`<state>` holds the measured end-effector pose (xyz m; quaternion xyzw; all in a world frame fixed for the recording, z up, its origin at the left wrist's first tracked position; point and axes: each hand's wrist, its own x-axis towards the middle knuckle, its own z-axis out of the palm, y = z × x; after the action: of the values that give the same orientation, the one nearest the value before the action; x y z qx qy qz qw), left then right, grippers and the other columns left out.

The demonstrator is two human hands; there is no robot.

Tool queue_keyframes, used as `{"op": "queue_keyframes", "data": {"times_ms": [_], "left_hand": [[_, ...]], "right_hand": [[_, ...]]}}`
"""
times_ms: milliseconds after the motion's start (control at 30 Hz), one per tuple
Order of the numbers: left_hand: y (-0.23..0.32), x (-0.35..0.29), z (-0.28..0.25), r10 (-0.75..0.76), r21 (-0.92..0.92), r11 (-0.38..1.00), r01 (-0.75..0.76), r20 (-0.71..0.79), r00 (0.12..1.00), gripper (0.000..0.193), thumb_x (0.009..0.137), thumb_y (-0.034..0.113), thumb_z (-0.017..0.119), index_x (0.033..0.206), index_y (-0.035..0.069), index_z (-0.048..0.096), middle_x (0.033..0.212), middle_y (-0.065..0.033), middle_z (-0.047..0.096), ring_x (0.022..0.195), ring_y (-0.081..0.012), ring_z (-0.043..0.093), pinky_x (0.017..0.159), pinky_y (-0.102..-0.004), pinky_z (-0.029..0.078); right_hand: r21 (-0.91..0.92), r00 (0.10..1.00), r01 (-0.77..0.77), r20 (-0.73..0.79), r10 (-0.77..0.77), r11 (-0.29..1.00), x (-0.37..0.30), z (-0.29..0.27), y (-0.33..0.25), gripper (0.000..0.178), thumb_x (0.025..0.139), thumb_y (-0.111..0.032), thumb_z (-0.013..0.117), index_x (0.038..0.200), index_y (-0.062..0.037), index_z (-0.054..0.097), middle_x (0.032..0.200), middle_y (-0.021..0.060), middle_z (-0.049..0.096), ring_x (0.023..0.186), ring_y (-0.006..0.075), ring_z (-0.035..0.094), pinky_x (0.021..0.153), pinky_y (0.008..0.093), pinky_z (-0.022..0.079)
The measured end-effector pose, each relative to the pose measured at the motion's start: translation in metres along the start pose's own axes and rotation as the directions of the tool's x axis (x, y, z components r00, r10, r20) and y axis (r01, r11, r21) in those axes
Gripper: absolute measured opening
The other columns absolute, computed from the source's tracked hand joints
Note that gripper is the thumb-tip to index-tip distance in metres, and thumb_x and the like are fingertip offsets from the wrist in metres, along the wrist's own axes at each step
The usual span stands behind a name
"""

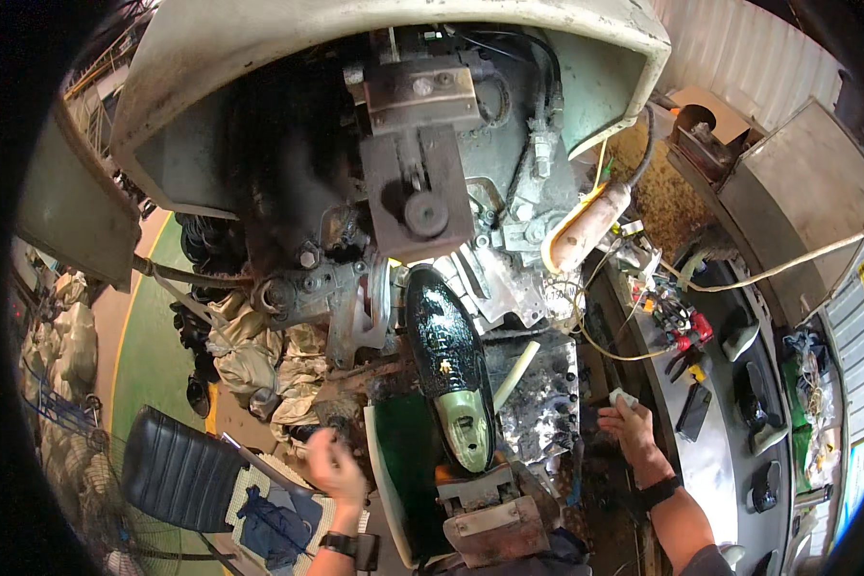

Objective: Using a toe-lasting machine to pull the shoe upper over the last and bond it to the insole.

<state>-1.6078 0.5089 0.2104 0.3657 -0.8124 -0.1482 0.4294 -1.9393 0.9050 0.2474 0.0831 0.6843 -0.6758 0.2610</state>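
Observation:
A glossy black shoe upper (440,331) is stretched over a pale green shoe last (469,430), toe pointing away from me under the machine's dark metal head (418,197). The last's heel end rests at a worn metal support (494,528). My left hand (336,468) is raised to the left of the shoe, apart from it, its fingers smeared by motion. Out to the right, my right hand (629,432) has its fingers closed about a small white piece (622,397) that I cannot identify. Neither hand touches the shoe.
A lamp with an orange-rimmed shade (586,230) hangs right of the machine head. The right-hand bench (708,480) carries a phone (694,413), pliers (685,363) and dark shoes (756,396). A black chair (184,470) stands at left, near cloth bundles (250,360).

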Motion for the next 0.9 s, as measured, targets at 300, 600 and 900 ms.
{"op": "queue_keyframes", "data": {"times_ms": [300,600,900], "left_hand": [[-0.008,-0.127,0.137,-0.072,-0.235,0.474,0.849,0.95,0.303,0.079,0.073,0.019,0.08,0.143,0.004,0.047,0.134,-0.0272,0.055,0.125,-0.0445,0.053,0.106,-0.0456,0.045],[0.054,-0.09,0.023,-0.022,-0.193,0.873,0.447,0.902,0.432,0.061,0.073,0.005,0.08,0.13,0.004,0.058,0.107,-0.0171,0.074,0.1,-0.0325,0.072,0.088,-0.0338,0.056],[0.096,0.038,-0.183,-0.431,-0.881,0.213,0.423,0.304,0.85,0.044,0.078,0.015,0.073,0.115,-0.007,0.063,0.105,-0.0166,0.07,0.094,-0.027,0.071,0.081,-0.0374,0.059]], "right_hand": [[0.071,0.988,0.077,0.127,-0.085,0.995,-0.021,0.036,-0.011,0.051,0.105,-0.038,0.056,0.121,0.0105,0.055,0.093,0.0228,0.072,0.079,0.0265,0.073,0.075,0.0386,0.059],[-0.011,0.964,0.229,0.139,-0.225,0.973,-0.051,0.065,-0.026,0.05,0.105,-0.039,0.057,0.11,0.0108,0.065,0.09,0.0184,0.075,0.077,0.0199,0.071,0.074,0.0332,0.056],[-0.019,0.369,0.831,0.767,-0.525,0.556,-0.202,0.1,-0.037,0.064,0.085,-0.029,0.084,0.137,-0.0014,0.059,0.12,0.0147,0.068,0.115,0.0248,0.064,0.101,0.0411,0.049]]}}
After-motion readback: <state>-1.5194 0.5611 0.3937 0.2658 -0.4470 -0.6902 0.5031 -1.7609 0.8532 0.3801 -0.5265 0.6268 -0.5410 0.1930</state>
